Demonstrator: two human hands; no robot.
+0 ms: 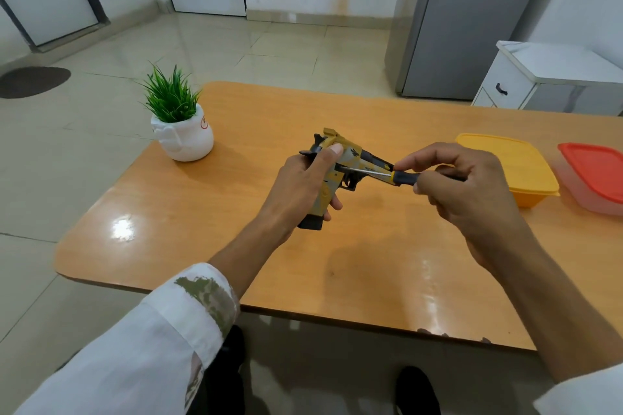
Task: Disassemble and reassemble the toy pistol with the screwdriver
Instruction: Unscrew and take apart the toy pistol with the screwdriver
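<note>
Desk [371, 280] of glossy orange-brown wood filled the middle of our view, seen from above, with pale floor tiles around it. At its far left corner we saw a small green plant in a white pot [183, 136]. On the right side sat a yellow lidded container [512, 162], and just beside it a clear container with a red lid [593, 172]. Beyond the desk stood a tall grey cabinet [465, 27] and a low white drawer unit [526, 84].

We saw the toy pistol [350, 158] held up over the middle of the desk, not resting on it. The left hand [296, 189], coming out of a white sleeve [151, 330], had its grip closed round the pistol's handle, with the thumb laid across the rear of the slide and hiding part of it. The right hand [472, 185] had its grip pinched round the handle of the screwdriver [401, 176], and its fingertips covered the muzzle end.

The pistol was mottled yellow and grey, with a black hammer, trigger and base, and a small dark bird mark on the slide.

Its handle pointed down toward the desk. Its long axis ran from upper left to lower right across our view, muzzle toward the right hand. The screwdriver's metal shaft lay nearly level, its tip pointing left against the pistol's side above the trigger.
</note>
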